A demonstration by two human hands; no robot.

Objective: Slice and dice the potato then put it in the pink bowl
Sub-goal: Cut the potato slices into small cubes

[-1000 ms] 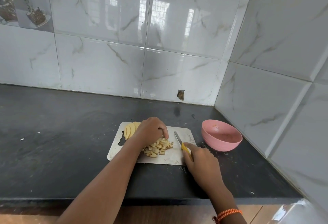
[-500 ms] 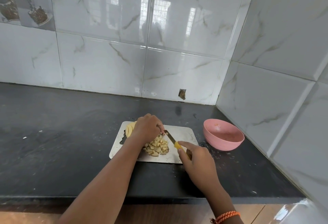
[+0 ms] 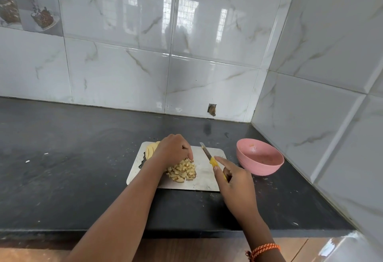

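A steel cutting board [image 3: 204,181] lies on the black counter. A heap of diced potato [image 3: 183,171] sits in its middle, and several potato slices [image 3: 150,149] lie at its far left corner. My left hand [image 3: 173,149] rests curled over the far side of the dice, fingertips down on the pieces. My right hand [image 3: 234,175] grips the yellow handle of a small knife [image 3: 208,156], forefinger stretched along it; the blade points away over the board, right of the dice. The pink bowl [image 3: 260,157] stands just right of the board, holding only a few scraps.
Tiled walls close the counter at the back and on the right, meeting in a corner behind the bowl. The black counter [image 3: 62,158] stretches far to the left. Its front edge runs below my forearms.
The knife swung in to the dice beside my left fingers, then back out to the right, blade pointing away. My left hand stayed on the heap.
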